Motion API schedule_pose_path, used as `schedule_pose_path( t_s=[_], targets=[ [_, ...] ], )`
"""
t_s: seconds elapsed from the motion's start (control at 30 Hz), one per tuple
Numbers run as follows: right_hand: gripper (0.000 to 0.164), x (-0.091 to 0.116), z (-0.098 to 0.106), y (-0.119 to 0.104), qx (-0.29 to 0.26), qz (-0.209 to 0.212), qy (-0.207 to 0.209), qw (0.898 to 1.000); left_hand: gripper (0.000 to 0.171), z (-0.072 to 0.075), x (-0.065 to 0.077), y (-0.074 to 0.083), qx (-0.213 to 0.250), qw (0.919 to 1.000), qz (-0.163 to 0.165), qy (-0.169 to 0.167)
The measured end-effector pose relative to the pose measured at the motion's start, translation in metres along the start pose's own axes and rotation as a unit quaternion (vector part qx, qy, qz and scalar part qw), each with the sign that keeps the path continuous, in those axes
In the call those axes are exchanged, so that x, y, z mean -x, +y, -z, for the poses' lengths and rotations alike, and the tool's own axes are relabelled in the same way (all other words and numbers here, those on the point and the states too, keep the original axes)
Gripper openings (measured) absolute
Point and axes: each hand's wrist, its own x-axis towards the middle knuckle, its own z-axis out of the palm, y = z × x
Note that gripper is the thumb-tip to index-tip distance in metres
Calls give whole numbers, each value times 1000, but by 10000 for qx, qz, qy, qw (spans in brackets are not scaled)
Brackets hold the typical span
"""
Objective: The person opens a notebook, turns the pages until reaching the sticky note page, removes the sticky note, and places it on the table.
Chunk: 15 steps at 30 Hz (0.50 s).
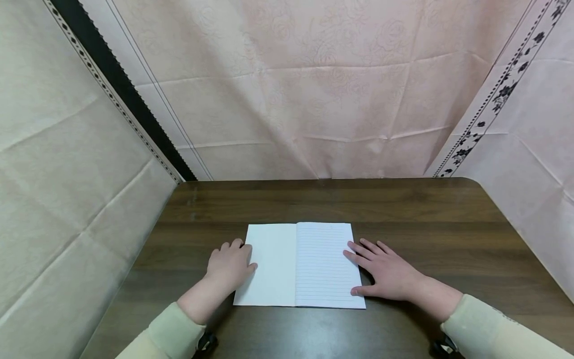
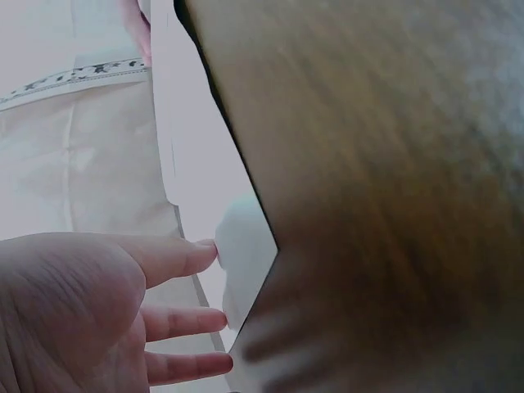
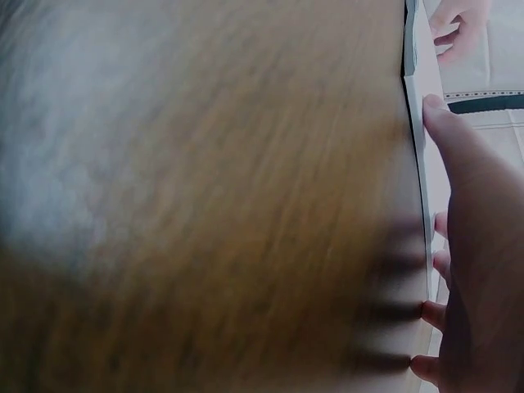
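one ruled notebook (image 1: 299,264), wood-grained tabletop (image 1: 314,204)

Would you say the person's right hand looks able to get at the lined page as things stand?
Probably yes: the right hand lies partly over the outer edge of the lined page, and nothing visible stands in its way.

Passing room behind the notebook (image 1: 314,264), over the tabletop (image 1: 314,202); hanging cloth (image 1: 314,99) blocks beyond

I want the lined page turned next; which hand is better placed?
Likely the right hand: its thumb and some fingertips overlap the outer edge of the lined page, while the left hand is at the blank page, across the fold.
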Motion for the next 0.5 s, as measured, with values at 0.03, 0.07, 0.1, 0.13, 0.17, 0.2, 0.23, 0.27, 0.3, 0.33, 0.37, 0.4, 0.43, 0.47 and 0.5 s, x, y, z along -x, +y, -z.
schedule_pose_path(
  t_s=[0.03, 0.07, 0.1, 0.13, 0.17, 0.2, 0.23, 0.27, 0.3, 0.33, 0.37, 0.4, 0.43, 0.47, 0.5],
  targets=[
    [89, 0, 0, 0, 0, 15, 25, 10000, 40, 0, 0, 0, -3, 10000, -6, -4],
    [89, 0, 0, 0, 1, 29, 50, 10000, 41, -1, 0, 0, 9, 10000, -8, -7],
    [89, 0, -1, 0, 9, 44, 79, 10000, 41, -1, 0, 0, 21, 10000, -11, -10],
    [89, 0, -1, 0, 2, 53, 100, 9999, 42, -1, 0, 0, 31, 10000, -12, -12],
    [89, 0, -1, 0, -5, 54, 109, 9999, 41, -1, 0, 1, 36, 10000, -19, -14],
    [89, 0, -1, 0, -10, 59, 117, 9999, 41, -1, 0, 1, 52, 10000, -33, -18],
    [89, 0, -1, 0, -15, 59, 111, 9999, 41, -1, 0, 2, 80, 9999, -76, -14],
    [89, 0, -1, 0, -12, 52, 92, 9999, 42, 0, 0, 4, 93, 9999, -131, -7],
    [89, 0, -1, 0, 0, 46, 75, 10000, 42, 0, 0, 5, 113, 9997, -199, 3],
    [89, 0, 0, 0, 2, 39, 53, 10000, 43, 0, 0, 8, 134, 9995, -286, 15],
    [89, 0, 0, 0, 8, 28, 32, 10000, 43, 0, 0, 10, 148, 9991, -395, 31],
    [89, -1, 0, 0, 11, 23, 16, 10000, 44, 1, 0, 13, 167, 9985, -514, 49],
    [89, -1, 0, 0, 5, 16, 2, 10000, 45, 1, 0, 17, 181, 9978, -638, 76],
    [89, -1, 0, 0, 7, 15, 2, 10000, 45, 1, 0, 20, 148, 9970, -755, 103],
    [89, -1, 0, 0, -1, 14, 4, 10000, 46, 1, 0, 23, 129, 9961, -867, 125]
  ],
)
